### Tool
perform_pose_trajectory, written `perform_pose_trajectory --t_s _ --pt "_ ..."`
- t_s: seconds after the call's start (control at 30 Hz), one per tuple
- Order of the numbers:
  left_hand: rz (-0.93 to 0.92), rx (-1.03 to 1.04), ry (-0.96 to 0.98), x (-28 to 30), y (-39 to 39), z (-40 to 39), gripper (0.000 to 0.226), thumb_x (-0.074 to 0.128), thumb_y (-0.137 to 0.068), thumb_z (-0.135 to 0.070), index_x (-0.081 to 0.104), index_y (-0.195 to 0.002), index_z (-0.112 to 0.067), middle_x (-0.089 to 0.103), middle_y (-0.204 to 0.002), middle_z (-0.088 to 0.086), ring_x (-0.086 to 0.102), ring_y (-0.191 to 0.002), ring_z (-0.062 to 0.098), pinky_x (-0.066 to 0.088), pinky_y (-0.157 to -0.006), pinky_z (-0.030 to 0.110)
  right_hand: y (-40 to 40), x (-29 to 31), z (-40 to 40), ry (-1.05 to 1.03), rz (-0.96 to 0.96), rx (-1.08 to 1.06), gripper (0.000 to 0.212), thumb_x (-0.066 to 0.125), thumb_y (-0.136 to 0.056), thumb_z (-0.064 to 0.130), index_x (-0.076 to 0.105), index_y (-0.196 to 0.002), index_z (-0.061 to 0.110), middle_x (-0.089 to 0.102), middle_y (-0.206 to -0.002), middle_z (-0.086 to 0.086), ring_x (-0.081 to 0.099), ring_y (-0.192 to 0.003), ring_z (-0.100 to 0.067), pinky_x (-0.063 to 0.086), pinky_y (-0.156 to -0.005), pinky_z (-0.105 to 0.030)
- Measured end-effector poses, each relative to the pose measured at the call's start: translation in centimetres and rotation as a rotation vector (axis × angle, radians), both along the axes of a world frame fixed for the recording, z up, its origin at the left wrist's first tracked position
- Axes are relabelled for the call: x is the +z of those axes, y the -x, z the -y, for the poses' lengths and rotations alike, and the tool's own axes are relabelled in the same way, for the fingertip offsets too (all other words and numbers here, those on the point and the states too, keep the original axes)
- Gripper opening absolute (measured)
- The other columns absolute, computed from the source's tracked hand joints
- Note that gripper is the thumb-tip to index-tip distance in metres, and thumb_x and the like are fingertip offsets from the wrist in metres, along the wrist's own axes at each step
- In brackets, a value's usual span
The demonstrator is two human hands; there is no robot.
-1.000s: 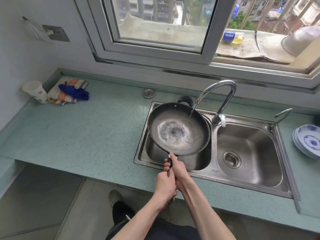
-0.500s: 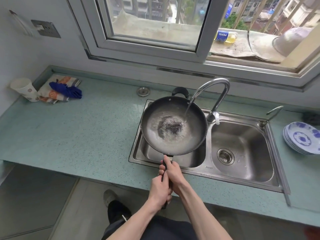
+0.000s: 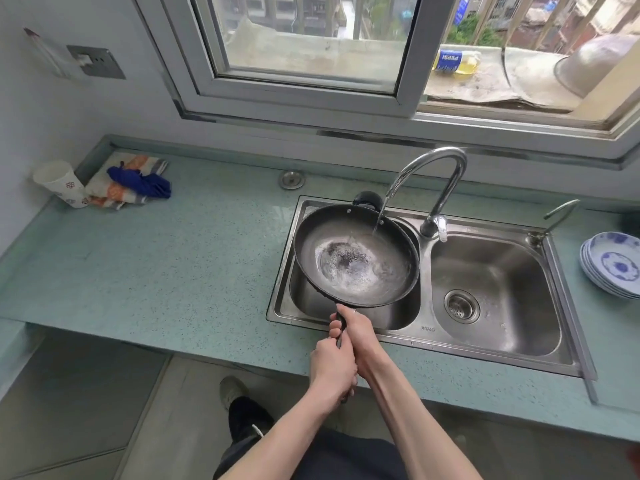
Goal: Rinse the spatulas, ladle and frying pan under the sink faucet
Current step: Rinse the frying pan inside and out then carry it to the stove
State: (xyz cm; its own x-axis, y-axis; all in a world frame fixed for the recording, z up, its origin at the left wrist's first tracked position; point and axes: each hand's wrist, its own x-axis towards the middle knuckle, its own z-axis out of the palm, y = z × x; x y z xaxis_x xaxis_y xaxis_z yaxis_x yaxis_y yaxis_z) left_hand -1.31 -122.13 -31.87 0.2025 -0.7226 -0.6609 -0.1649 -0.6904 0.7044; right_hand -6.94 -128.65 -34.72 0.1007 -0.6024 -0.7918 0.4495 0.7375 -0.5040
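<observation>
Both hands close round the handle (image 3: 341, 329) of the frying pan (image 3: 356, 259): the right hand (image 3: 358, 337) takes the grip nearer the pan, fingers curled over it, and the left hand (image 3: 332, 367) wraps the end of the handle just behind. The pan hangs level over the left basin (image 3: 304, 299) of the sink, its far rim under the faucet (image 3: 433, 174), whose stream falls onto the far inner wall and pools round the dark centre.

So the pan's rinse looks to be in hand, not finished; water still lies in it and will likely need tipping out. No spatulas or ladle show, so I cannot tell whether they are rinsed.

The pan nearly spans the left basin, its right rim close to the divider and the faucet base. The right basin (image 3: 491, 289) is open beside it. A stack of plates (image 3: 613, 265) sits on the desk (image 3: 173, 271) right of the sink, well apart.
</observation>
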Motion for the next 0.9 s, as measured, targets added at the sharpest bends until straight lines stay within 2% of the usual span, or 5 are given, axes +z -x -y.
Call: perform_pose_trajectory --t_s 0.23,0.4,0.67,0.8,0.9 --pt "-0.29 0.04 -0.058 0.3 0.0 -0.3 0.049 0.035 -0.108 -0.045 0.048 -0.072 -0.014 0.041 -0.049 0.002 0.038 -0.037 0.016 0.032 -0.045 0.025 0.7 0.1 -0.3 0.138 -0.248 0.102 0.023 0.049 -0.106 0.013 0.047 -0.083 0.007 0.045 -0.059 -0.004 0.042 -0.043 -0.012 0.037 -0.04 -0.02" --pt "-0.337 0.023 -0.02 -0.3 -0.8 -0.8 0.046 0.037 -0.108 -0.048 0.046 -0.078 -0.013 0.036 -0.05 0.002 0.034 -0.038 0.016 0.033 -0.041 0.023 0.9 -0.9 -0.9 0.24 -0.276 0.158 0.023 0.054 -0.106 0.025 0.052 -0.089 0.009 0.054 -0.06 -0.003 0.05 -0.049 -0.015 0.043 -0.048 -0.025" --pt "-0.031 -0.046 0.097 -1.0 -1.2 -1.1 0.048 0.04 -0.105 -0.047 0.053 -0.073 -0.013 0.052 -0.048 0.005 0.047 -0.035 0.025 0.039 -0.039 0.03 0.0 -1.2 -1.4 0.179 -0.013 0.062 0.021 0.054 -0.107 0.027 0.052 -0.098 0.008 0.05 -0.064 -0.002 0.047 -0.051 -0.014 0.041 -0.049 -0.023" --pt "0.146 -0.087 0.085 -0.8 -1.2 -0.4 0.06 0.033 -0.092 -0.062 0.063 -0.077 -0.013 0.071 -0.064 0.011 0.069 -0.059 0.035 0.056 -0.052 0.042 -0.3 -0.2 -0.7 0.105 0.038 0.033 0.023 0.053 -0.108 0.026 0.053 -0.094 0.008 0.047 -0.062 -0.001 0.046 -0.046 -0.012 0.039 -0.044 -0.02" --pt "0.11 -0.074 0.067 0.2 -1.2 0.1 0.054 0.036 -0.101 -0.049 0.062 -0.074 -0.01 0.064 -0.053 0.008 0.061 -0.044 0.03 0.05 -0.044 0.035 -0.5 0.3 -0.3 0.074 0.013 0.015 0.024 0.052 -0.108 0.021 0.052 -0.089 0.006 0.047 -0.059 -0.002 0.045 -0.043 -0.012 0.039 -0.04 -0.02"
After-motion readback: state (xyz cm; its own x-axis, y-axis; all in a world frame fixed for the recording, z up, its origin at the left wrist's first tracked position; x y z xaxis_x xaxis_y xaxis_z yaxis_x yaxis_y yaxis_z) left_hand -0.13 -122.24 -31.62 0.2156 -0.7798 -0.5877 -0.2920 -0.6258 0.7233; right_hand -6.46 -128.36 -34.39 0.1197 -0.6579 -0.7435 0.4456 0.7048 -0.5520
